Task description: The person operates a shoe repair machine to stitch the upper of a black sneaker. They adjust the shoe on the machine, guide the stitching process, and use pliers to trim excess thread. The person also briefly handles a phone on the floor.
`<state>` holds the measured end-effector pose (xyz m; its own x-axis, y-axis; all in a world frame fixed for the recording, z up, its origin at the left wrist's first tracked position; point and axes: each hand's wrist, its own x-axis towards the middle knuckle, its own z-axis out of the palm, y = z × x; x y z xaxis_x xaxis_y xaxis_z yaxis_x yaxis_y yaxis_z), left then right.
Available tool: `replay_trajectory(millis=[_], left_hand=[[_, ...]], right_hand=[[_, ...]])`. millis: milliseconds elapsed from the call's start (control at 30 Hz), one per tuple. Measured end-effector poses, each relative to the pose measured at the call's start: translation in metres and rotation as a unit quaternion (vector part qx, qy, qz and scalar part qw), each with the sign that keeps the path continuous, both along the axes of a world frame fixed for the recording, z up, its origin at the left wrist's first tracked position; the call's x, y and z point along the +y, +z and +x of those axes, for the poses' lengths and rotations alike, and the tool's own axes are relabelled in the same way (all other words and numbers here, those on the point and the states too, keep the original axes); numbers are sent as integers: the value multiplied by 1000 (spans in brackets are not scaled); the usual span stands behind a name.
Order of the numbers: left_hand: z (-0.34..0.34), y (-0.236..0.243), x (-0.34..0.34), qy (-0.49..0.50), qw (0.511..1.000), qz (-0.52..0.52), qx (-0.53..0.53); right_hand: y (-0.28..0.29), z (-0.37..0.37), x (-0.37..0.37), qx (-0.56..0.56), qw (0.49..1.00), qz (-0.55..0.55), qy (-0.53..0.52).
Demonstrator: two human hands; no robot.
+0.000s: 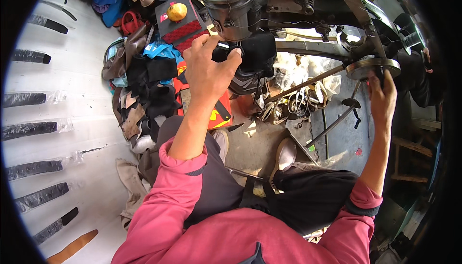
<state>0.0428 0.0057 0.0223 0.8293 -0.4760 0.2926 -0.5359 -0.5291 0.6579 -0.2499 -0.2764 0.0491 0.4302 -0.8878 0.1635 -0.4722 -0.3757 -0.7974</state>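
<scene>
Under the cylindrical metal head (pixel 226 9) of an old machine, my left hand (pixel 209 66) grips a black piece of work (pixel 257 52) by its edge, thumb and fingers around the small foot there. Part of a grey-and-black shoe or similar item (pixel 244 83) shows below. At the right, my right hand (pixel 382 90) has its fingers wrapped on the dark handle of a steel handwheel (pixel 361 66), just under its rim.
Black leather scraps (pixel 147 86) and bags lie piled at the left, near a dark box (pixel 171 25) bearing a yellow fruit (pixel 176 12). Wrapped strips (pixel 31 167) line a white surface (pixel 67 81). Plastic and straps (pixel 308 90) lie beneath the machine, beside metal rods (pixel 332 127).
</scene>
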Motion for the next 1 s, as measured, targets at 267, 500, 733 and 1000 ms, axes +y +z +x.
replay_trajectory(millis=[267,500,733,1000], left_hand=[[8,-6,5,-25,999,-4,-39],[6,-10,6,-13,999,-1,-38],[9,-5,5,-16,999,29,0],[12,-5,4,-10,1000,12,-10]], right_hand=[[-35,-67,-102,104,988,-39,-107],[-81,-15,-30,117,963,242,35],[1,-24,-33,-31,998,-29,53],[-89,-39,-64,133,975,178,-16]])
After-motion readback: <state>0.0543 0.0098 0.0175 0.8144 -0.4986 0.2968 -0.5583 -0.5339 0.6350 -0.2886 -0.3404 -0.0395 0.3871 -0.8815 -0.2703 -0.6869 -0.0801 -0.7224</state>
